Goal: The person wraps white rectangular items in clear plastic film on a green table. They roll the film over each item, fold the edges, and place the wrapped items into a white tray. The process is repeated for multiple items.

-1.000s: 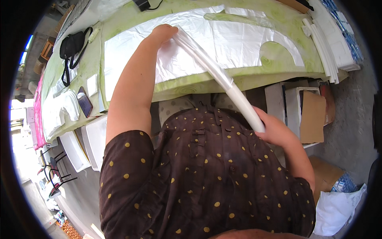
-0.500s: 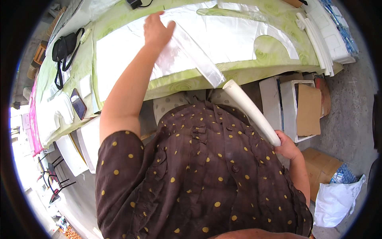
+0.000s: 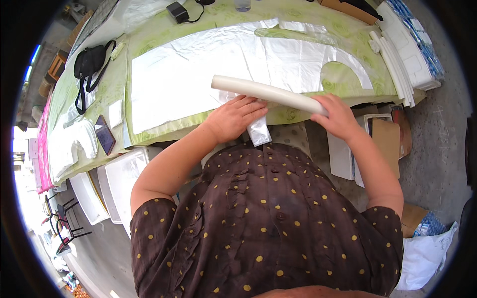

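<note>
My right hand (image 3: 337,117) is closed around the right end of a white tube (image 3: 271,93), which lies across above the table's near edge and tilts up to the left. Just below the tube, my left hand (image 3: 236,118) lies flat, fingers stretched out and close together, on a narrow strip of folded clear plastic (image 3: 259,131). The strip's near end hangs over the table edge toward my shirt. Underneath spreads a large shiny white plastic sheet (image 3: 174,82) with a curved cut-out at its right. My left hand partly covers the strip.
The table has a green patterned cloth (image 3: 340,77). A black bag (image 3: 89,62), a phone (image 3: 105,135) and white gloves (image 3: 79,139) lie left. A black adapter (image 3: 178,12) sits at the back. More white tubes (image 3: 395,67) lie right, above boxes (image 3: 385,146).
My left hand has come down from the far part of the sheet to the near edge. My right hand has lifted the tube from my side and swung it across the table edge.
</note>
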Tool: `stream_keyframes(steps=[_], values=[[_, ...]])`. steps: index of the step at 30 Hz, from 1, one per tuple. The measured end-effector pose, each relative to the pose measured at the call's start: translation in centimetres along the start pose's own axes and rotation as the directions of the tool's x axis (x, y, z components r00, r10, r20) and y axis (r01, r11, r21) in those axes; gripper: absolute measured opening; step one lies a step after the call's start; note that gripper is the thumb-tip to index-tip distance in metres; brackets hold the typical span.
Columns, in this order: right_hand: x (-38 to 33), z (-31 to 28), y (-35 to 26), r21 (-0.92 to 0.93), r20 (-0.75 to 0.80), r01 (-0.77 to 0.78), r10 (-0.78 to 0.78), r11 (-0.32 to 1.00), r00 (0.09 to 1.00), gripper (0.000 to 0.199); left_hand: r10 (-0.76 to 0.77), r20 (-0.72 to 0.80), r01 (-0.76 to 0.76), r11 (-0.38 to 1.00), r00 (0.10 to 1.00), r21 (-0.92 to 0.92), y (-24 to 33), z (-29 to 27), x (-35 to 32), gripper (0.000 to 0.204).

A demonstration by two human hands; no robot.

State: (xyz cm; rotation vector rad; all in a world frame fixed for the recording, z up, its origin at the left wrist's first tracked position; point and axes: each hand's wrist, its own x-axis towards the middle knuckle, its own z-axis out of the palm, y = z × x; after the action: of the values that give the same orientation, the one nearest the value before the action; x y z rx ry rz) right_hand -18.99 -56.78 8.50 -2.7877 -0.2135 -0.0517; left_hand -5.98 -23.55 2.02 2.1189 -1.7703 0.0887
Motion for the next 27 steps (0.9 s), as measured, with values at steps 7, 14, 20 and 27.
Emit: stream_keyframes(steps=[7, 14, 20, 27], values=[[9.7, 1.2, 3.4, -0.183, -0.059, -0.131, 0.122, 0.974, 0.991, 0.053, -0.014, 0.066, 0.012, 0.999, 0.998, 0.031, 0.3, -0.6, 0.2, 0.060], [9.3, 2.9, -0.4, -0.165, -0.253, 0.242, -0.278, 0.956, 0.927, 0.057, -0.107, -0.051, 0.082, 0.931, 0.993, -0.355, -0.1, -1.5, 0.0, 0.048], [9.2, 7.1, -6.4, 0.236, -0.166, 0.362, -0.330, 0.902, 0.929, 0.037, -0.316, -0.175, 0.088, 0.669, 0.932, -0.738, -1.5, 0.1, -0.5, 0.041], [12.9, 7.2, -8.3, 0.475, 0.060, -0.141, 0.128, 0.868, 0.990, 0.026, -0.791, -0.137, 0.568, 0.536, 0.596, -0.625, 0.3, -1.5, 1.0, 0.092]])
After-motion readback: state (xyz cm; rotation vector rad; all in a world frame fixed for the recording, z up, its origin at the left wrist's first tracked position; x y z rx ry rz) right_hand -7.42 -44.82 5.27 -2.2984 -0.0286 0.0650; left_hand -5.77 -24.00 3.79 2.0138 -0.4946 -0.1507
